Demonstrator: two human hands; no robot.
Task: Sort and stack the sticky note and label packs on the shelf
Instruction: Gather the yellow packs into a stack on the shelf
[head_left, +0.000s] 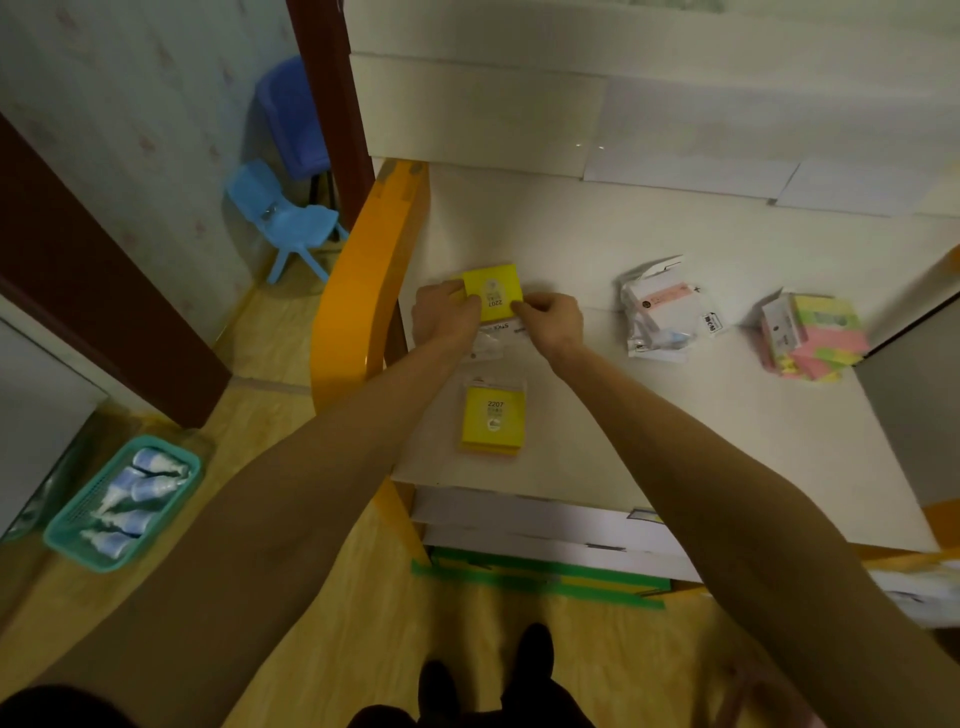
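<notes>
White shelf (597, 249), sorting in progress.
Left hand (447, 312) and right hand (550, 317) both pinch 1 yellow pack (491, 291); second yellow pack (494, 418) lies nearer.

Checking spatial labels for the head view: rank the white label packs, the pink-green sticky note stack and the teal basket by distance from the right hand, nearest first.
Measured from the right hand, which pinches a yellow pack:
1. White label packs: on the shelf, just to its right.
2. Pink-green sticky note stack: farther right, near the shelf's right end.
3. Teal basket: on the floor, far to the lower left.
</notes>
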